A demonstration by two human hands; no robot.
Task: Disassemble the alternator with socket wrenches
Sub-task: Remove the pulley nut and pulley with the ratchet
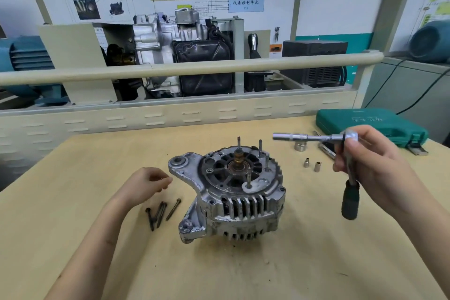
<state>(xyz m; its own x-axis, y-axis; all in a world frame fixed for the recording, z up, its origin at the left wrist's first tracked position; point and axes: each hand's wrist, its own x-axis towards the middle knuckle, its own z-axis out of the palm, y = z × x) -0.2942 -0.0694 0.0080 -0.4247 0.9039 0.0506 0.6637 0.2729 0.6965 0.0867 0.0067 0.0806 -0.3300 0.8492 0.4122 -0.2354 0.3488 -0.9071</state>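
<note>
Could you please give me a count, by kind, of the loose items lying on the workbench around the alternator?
Long dark bolts: 4
Small sockets: 2
Large socket: 1
Green tool case: 1
Total: 8
Not counted: the ratchet wrench gripped in the right hand, and a tool partly hidden behind that hand.

The alternator [231, 192] was dull silver with a black inner face and a brass-coloured shaft. The bolts [160, 213] were dark. The wrench [345, 151] was bright chrome with a black grip. The case [370, 126] was teal green. The table [97, 178] was pale yellow wood-grain.
</note>
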